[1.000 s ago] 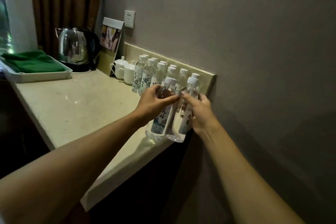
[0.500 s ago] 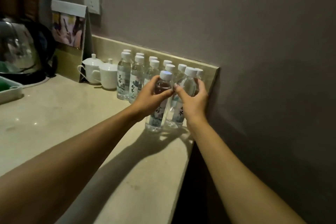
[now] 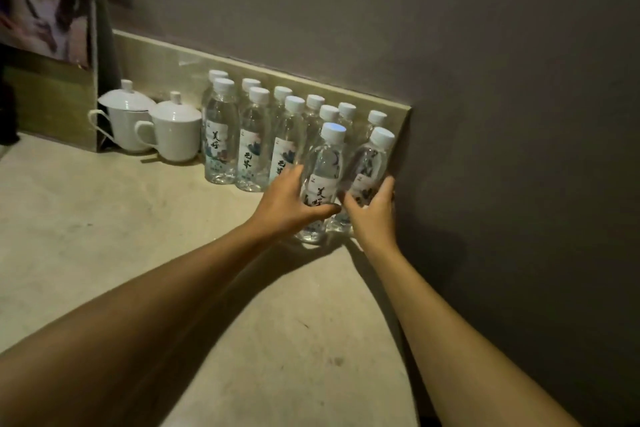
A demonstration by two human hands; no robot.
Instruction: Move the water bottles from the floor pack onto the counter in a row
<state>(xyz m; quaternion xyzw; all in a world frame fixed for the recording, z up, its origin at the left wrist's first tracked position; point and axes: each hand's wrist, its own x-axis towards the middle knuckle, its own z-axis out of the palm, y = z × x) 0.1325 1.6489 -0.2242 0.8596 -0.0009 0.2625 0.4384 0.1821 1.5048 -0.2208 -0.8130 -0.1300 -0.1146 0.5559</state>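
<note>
Leaning against the wall at the far left, well left of the bottle cluster (image 3: 273, 135), a printed card (image 3: 45, 10) shows a blurred picture whose writing cannot be read. Just left of the cluster stand two white lidded cups (image 3: 152, 125) on the worktop (image 3: 104, 236), handles turned left; their lids hide whatever is inside. The cluster itself is clear plastic water bottles with white caps, filled with clear liquid, standing upright in two rows along the low backsplash (image 3: 166, 59). Their white labels carry dark brush-style Chinese characters over a blue-green wash; the leftmost front label reads 美好, the next seems to read 无界, and the small logo above each is too tiny to make out. At the right end of the cluster, the left hand (image 3: 287, 204) grips the nearest bottle (image 3: 323, 180), thumb across the front of its label and fingers curled behind it; that label also shows 美. Touching this bottle on its right, the end bottle (image 3: 370, 166) is held by the right hand (image 3: 372, 210), fingers wrapped round its lower body; both bottles' bases rest on the worktop.
</note>
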